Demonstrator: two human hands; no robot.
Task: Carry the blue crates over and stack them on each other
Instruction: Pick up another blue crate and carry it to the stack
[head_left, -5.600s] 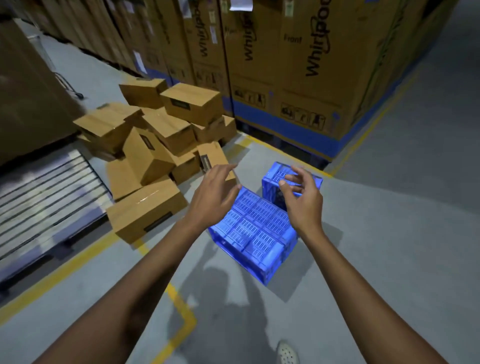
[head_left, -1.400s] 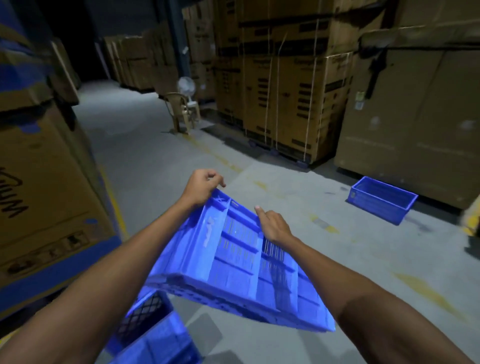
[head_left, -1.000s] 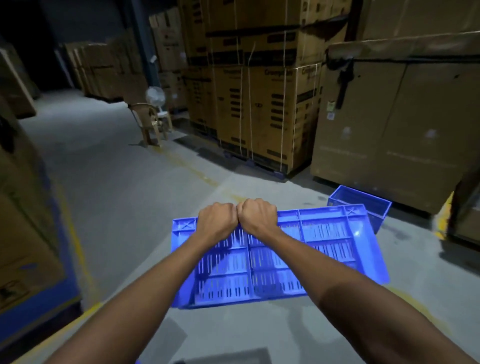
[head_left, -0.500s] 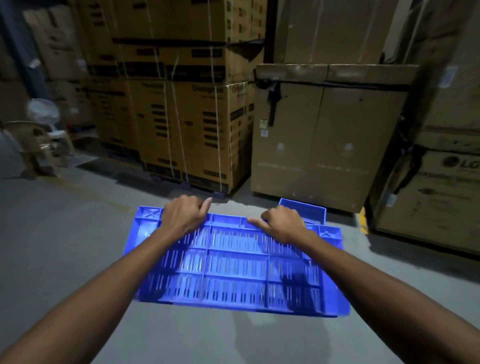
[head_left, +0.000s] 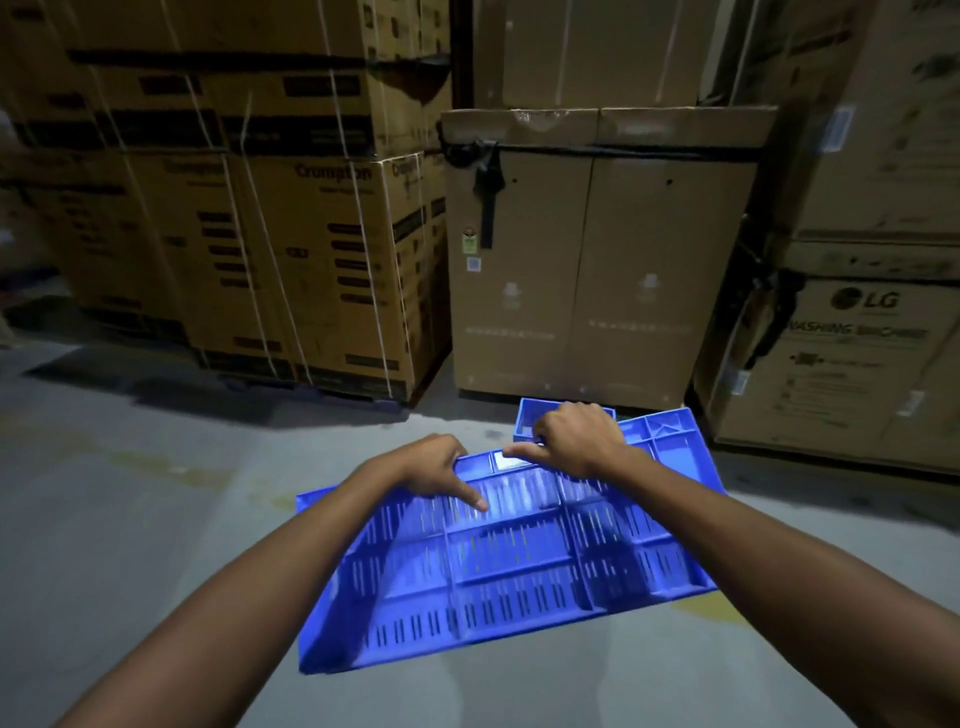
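I hold a blue slotted crate (head_left: 509, 571) upside down in front of me, above the floor, with its ribbed base facing up and its right end tilted higher. My left hand (head_left: 431, 467) grips the crate's far edge left of middle. My right hand (head_left: 576, 441) grips the same edge just to the right. Past that edge a second blue crate (head_left: 530, 415) rests on the floor, open side up, mostly hidden behind my right hand and the held crate.
A tall strapped cardboard box (head_left: 582, 260) stands right behind the floor crate. Stacked Crompton cartons (head_left: 270, 234) on a pallet fill the left, and an LG washing machine carton (head_left: 841, 364) stands at the right. Grey concrete floor (head_left: 130, 519) lies to my left.
I have come closer to the boxes and the floor crate. The held crate has tilted, its right end now higher, and my hands sit closer together on its far edge.
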